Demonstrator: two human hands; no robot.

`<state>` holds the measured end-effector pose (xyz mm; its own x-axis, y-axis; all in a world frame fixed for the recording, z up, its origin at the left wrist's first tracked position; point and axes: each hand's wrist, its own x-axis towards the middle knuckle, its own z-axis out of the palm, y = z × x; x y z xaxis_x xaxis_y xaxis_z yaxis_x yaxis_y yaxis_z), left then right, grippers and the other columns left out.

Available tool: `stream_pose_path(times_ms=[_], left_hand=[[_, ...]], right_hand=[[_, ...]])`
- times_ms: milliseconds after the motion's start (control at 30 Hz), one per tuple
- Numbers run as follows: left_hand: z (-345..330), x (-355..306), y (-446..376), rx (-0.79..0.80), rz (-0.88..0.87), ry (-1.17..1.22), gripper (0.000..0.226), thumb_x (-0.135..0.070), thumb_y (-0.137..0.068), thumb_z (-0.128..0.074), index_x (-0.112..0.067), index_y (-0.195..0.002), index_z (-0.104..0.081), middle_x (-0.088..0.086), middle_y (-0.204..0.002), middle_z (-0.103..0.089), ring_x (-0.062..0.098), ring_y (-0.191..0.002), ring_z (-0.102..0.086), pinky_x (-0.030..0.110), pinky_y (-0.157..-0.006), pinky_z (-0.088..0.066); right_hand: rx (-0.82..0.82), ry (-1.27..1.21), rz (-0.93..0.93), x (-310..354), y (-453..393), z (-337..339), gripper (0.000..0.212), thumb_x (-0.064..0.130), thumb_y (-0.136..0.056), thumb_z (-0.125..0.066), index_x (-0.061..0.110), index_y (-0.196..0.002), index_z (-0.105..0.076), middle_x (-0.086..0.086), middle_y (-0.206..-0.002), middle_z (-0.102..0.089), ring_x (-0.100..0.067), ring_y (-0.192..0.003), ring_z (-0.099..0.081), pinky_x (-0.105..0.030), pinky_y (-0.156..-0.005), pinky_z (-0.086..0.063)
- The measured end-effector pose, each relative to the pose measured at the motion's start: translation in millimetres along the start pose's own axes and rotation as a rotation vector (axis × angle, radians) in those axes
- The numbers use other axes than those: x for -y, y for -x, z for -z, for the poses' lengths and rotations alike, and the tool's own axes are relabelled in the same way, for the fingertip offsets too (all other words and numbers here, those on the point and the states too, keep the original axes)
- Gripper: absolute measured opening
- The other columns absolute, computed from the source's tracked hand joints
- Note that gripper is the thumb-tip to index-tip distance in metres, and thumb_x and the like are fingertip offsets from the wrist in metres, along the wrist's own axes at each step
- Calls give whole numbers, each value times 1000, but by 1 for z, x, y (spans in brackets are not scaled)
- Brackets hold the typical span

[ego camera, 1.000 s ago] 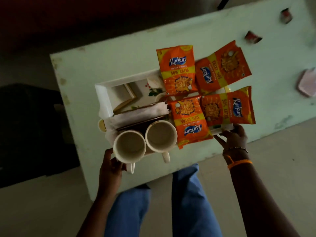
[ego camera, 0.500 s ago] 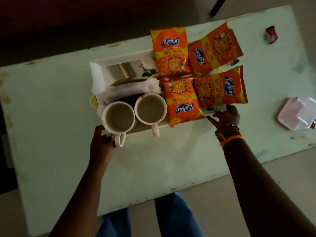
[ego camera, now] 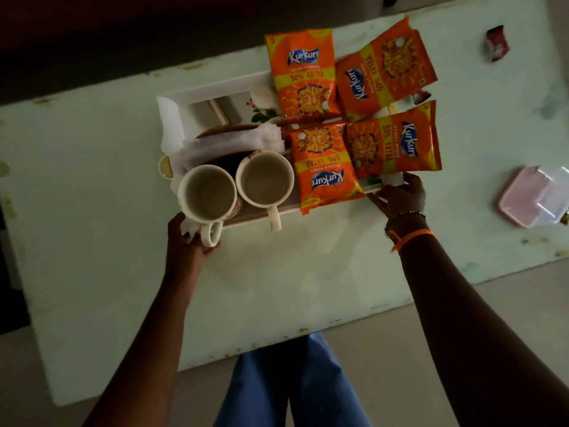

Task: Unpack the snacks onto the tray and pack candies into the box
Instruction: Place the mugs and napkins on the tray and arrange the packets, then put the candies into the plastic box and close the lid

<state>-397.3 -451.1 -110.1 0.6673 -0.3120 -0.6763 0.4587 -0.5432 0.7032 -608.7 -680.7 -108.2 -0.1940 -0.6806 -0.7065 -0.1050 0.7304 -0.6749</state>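
A home: worn pale-green table [ego camera: 92,211], mugs [ego camera: 209,192], snack packets [ego camera: 303,72]

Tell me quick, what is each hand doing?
Left hand: closed on the near left corner of the tray.
Right hand: closed on the tray's near right corner.

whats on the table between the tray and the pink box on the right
Nothing: in the head view the table is bare between the tray, held at its corner by the right hand, and the pink box.
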Motion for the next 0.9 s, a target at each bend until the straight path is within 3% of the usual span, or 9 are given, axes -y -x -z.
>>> stream_pose_path(times_ms=[67, 167, 267, 400, 500, 667, 800, 900], left_hand=[[-5, 1, 13, 31, 88, 120, 46, 5, -87, -44, -19, -125, -37, 14, -125, -49, 31, -102, -59, 27, -68, -54], [-16, 1, 47, 12, 212, 97, 31, 5, -91, -36, -15, -114, -35, 20, -108, -51, 24, -76, -57, 23, -64, -50], [-36, 3, 86, 269, 353, 109, 20, 0, -92, -36, -14, -96, -49, 14, -95, -55, 23, -73, -54, 29, -70, -44], [-85, 3, 123, 638, 415, -57, 21, -9, -95, -36, -11, -107, -52, 7, -90, -59, 20, -78, -57, 27, -73, -46], [-137, -6, 136, 800, 380, -94, 22, -12, -96, -35, -17, -103, -56, 4, -92, -61, 18, -80, -59, 25, -77, -47], [-218, -20, 139, 844, 316, -48, 22, -17, -96, -34, -20, -102, -56, 4, -96, -60, 16, -84, -60, 26, -82, -47], [-277, -19, 140, 798, 326, -39, 23, -20, -96, -35, -21, -101, -57, 3, -96, -61, 16, -86, -61, 28, -82, -49], [-323, -9, 147, 737, 400, -37, 22, -18, -96, -37, -21, -95, -58, 3, -92, -61, 17, -83, -62, 31, -79, -50]], right_hand=[[54, 49, 5, 2, 3, 4, 44, -10, -88, -44, 1, -129, -36, -22, -127, -47, -27, -85, -57, -45, -84, -50], [80, 104, -7, 6, 12, 19, 44, -5, -87, -50, 2, -128, -34, -11, -102, -52, -17, -67, -53, -41, -78, -51], [5, 71, 37, 5, 22, 41, 34, -2, -86, -54, 11, -115, -40, -3, -83, -48, -14, -60, -48, -29, -61, -49], [-187, 132, 208, 15, 19, 86, 21, 1, -84, -54, 6, -104, -52, 1, -75, -51, -15, -57, -48, -26, -53, -48], [-348, 312, 400, 30, 1, 125, 19, 1, -80, -55, 0, -98, -61, -17, -91, -64, -29, -79, -57, -41, -79, -48], [-506, 592, 558, 59, -50, 176, 32, 6, -76, -58, 1, -107, -54, -23, -116, -51, -37, -108, -49, -39, -99, -34], [-466, 742, 470, 77, -101, 202, 49, 20, -79, -61, 6, -121, -42, -20, -131, -38, -39, -118, -38, -36, -100, -25], [-366, 872, 427, 84, -127, 214, 58, 37, -77, -64, 12, -123, -41, -18, -133, -36, -39, -121, -35, -42, -97, -33]])
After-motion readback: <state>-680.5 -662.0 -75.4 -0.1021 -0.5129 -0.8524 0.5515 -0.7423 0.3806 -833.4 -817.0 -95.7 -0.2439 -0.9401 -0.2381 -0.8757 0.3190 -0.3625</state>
